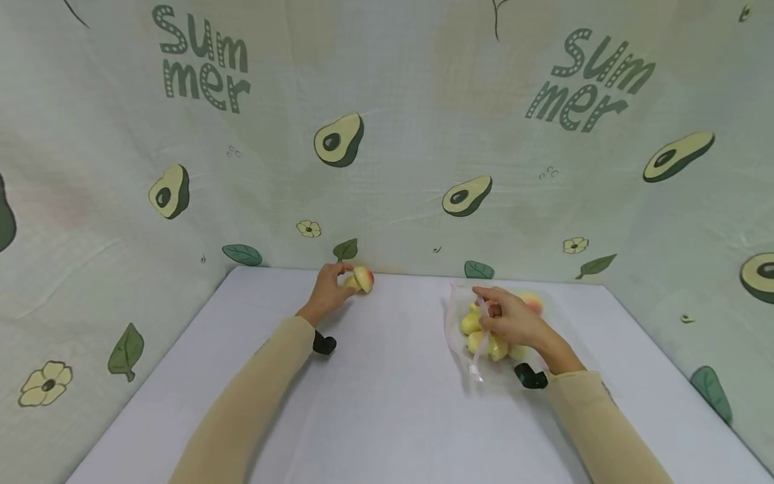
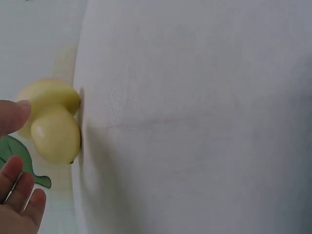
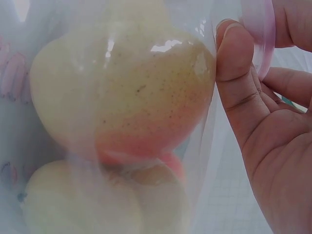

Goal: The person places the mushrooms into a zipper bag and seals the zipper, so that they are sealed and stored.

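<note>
My left hand [image 1: 331,290] is at the table's far edge, beside two small yellow fruits [image 1: 364,278], one with a red blush. In the left wrist view the thumb overlaps the upper fruit [image 2: 51,92], while the other fingers spread apart from it, below the rounder fruit [image 2: 56,136]. On the right, my right hand [image 1: 514,319] pinches the pink-edged rim of a clear plastic bag [image 1: 453,329] between thumb and fingers. Several yellow fruits [image 1: 478,341] lie inside. Close up, a pear [image 3: 131,97] with a red blush shows through the plastic, above paler fruit [image 3: 83,200].
A white table [image 1: 387,403] carries everything. Behind it and along both sides hangs a pale cloth [image 1: 399,87] printed with avocados, leaves and lettering. A black wrist device [image 1: 324,344] shows at the left cuff and another black device [image 1: 531,376] at the right.
</note>
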`<state>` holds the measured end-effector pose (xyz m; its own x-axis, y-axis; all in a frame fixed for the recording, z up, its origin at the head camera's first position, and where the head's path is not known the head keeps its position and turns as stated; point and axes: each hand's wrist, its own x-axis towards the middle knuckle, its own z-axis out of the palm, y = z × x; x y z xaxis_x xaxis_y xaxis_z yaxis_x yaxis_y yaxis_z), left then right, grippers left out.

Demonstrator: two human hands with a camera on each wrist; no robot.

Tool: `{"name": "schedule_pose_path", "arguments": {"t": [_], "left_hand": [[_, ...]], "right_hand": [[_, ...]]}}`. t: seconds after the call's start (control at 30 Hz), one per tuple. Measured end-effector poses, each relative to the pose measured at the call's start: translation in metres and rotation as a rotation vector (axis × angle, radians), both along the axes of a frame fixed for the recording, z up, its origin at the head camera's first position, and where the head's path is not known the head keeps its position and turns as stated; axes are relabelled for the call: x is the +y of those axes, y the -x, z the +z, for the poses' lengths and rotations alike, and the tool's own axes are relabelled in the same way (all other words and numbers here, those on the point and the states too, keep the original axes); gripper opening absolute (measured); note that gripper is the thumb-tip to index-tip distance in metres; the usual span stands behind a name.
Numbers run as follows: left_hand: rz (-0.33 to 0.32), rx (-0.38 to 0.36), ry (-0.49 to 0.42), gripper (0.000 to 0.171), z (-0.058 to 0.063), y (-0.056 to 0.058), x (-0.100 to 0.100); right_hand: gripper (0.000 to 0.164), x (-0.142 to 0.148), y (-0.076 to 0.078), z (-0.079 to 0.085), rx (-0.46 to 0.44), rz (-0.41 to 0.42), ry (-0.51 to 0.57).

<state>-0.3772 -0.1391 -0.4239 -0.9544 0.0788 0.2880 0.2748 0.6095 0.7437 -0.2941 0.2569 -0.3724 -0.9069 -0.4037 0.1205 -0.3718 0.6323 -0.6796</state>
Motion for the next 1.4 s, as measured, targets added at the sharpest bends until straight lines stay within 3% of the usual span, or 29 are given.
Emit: {"name": "schedule_pose_path", "arguments": {"t": [0.23, 0.47, 0.7, 1.03, 1.4], "left_hand": [[-0.069, -0.096, 0.025, 0.055, 0.002, 0.006, -0.003], [-0.101, -0.115, 0.064, 0.061, 0.004, 0.009, -0.002], [-0.121, -0.083, 0.112, 0.067, -0.004, 0.018, -0.001], [-0.103, -0.076, 0.089, 0.061, -0.012, 0.018, 0.008], [-0.108, -0.113, 0.074, 0.059, -0.006, 0.009, 0.016]], "right_hand": [[0.062, -0.002, -0.001, 0.001, 0.004, 0.003, 0.003], [0.062, -0.003, 0.000, 0.002, 0.019, -0.002, -0.017], [0.061, -0.002, 0.002, 0.001, 0.029, 0.005, -0.015], [0.061, -0.001, 0.000, -0.001, 0.013, 0.009, 0.001], [0.062, -0.001, 0.001, 0.001, 0.014, 0.001, -0.013]]}}
